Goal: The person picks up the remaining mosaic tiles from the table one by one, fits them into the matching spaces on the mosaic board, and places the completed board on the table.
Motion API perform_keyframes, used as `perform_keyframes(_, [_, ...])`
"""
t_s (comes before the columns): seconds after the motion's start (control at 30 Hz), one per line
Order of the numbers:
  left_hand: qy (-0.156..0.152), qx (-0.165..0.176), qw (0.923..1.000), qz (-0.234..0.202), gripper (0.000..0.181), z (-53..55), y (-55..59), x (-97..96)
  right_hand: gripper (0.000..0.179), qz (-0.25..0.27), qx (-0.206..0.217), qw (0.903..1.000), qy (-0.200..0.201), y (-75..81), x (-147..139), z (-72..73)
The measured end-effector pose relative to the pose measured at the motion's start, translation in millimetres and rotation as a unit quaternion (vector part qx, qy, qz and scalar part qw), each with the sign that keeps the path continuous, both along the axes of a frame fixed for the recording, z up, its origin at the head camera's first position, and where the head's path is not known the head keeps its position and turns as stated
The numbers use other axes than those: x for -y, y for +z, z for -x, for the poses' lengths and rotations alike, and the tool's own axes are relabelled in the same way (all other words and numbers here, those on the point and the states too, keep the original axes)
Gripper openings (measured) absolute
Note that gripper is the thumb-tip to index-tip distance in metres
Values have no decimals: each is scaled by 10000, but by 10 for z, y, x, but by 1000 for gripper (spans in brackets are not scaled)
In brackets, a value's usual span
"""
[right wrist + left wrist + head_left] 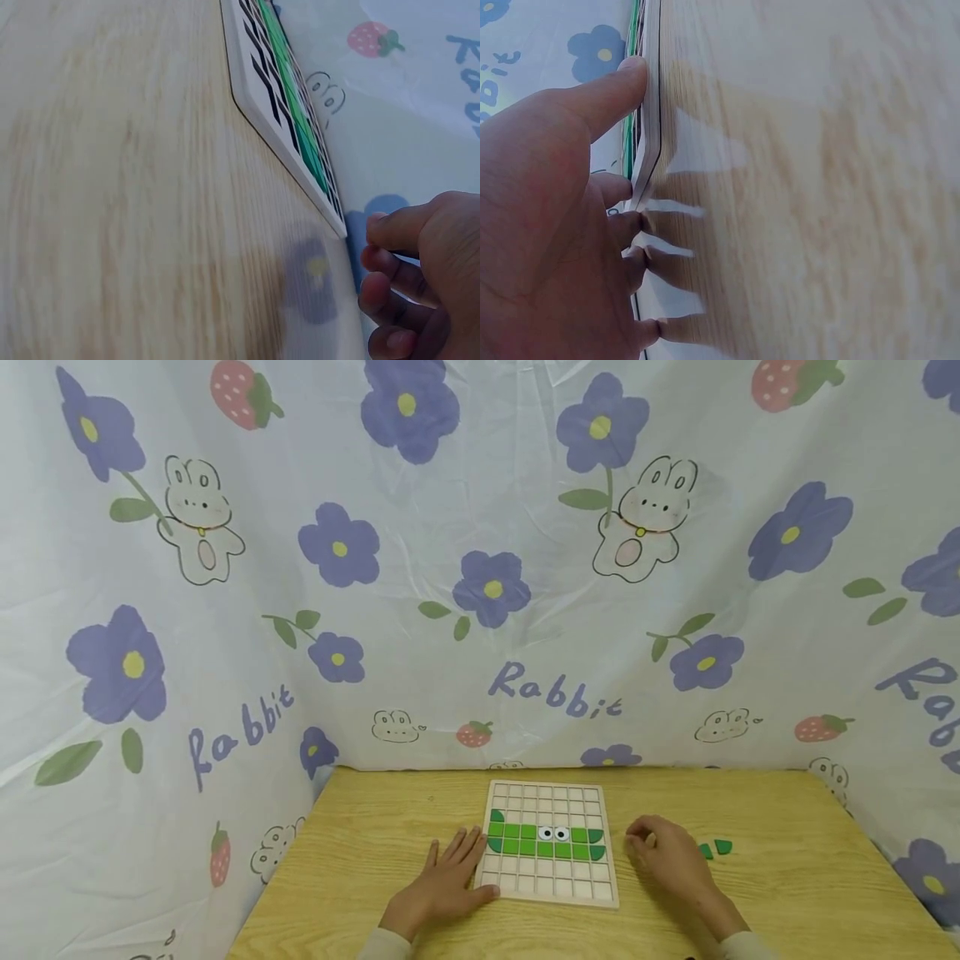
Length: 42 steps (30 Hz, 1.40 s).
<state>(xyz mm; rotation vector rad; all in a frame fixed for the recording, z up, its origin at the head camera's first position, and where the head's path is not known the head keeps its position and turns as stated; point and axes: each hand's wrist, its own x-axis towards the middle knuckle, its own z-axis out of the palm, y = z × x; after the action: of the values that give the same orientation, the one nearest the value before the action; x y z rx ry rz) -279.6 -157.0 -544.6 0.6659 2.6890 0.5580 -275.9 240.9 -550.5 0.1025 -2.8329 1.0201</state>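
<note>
A pale wooden grid board (546, 888) lies on the table, with two rows of light green square tiles (536, 847) across its middle. Dark green rounded tiles (596, 852) sit at the ends of these rows, and two white eye tiles (553, 833) lie in the upper one. My left hand (448, 881) rests at the board's left side, fingers spread and thumb on the near left corner. Right of the board, my right hand (671, 857) hovers with loosely curled fingers. In the right wrist view, nothing shows between its thumb (397, 229) and fingers.
Two loose dark green tiles (723, 847) lie on the wooden table (810, 893) just right of my right hand, one partly hidden by it. A white patterned cloth (525, 635) hangs behind the table and along its sides.
</note>
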Motion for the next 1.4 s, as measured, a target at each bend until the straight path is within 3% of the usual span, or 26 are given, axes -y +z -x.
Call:
perform_keyframes(0.27, [-11,-13,10000,-37,93,-19,39,-19,13,-26,204,9997,-160,88,-305,-87])
perform_keyframes(0.57, [-17,6,10000,-7,92,-24,60,-23,20,-421,337,9972,-521,125,-685,-183])
perform_keyframes(0.8, [-86,98,9996,-235,95,-8,47,-2,35,-680,611,9936,-660,94,-902,-198])
perform_keyframes(1.0, [-83,111,9996,-264,96,-1,32,4,48,-774,897,9900,-763,66,-970,-189])
perform_keyframes(1.2, [-23,53,10000,-35,93,-4,32,-11,45,-811,967,9891,-759,44,-965,-194])
perform_keyframes(1.4, [-28,147,9997,-166,94,13,18,-2,46,-847,981,9880,-843,48,-964,-186])
